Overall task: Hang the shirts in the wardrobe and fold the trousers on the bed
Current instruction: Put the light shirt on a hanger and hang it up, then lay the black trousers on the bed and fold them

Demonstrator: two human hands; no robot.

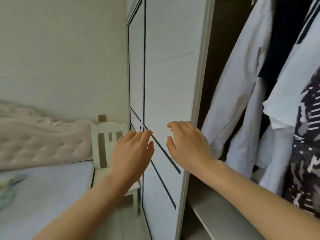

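Between bed (52, 184) and wardrobe (169, 84), white chair (110, 126).

We see the bed (52, 187) under a pale sheet, with a blurred greenish cloth (8, 189) lying near its left edge. A white chair (110, 146) stands on the floor (119, 226) beside it.

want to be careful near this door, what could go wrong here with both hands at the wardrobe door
1. The white shirt hangs right beside the edge of the wardrobe door; if the door moves that way, its sleeve could get caught.
2. The right hand is close to that same edge, so fingers might be pinched.
3. The chair stands close by the wardrobe front and could be bumped.
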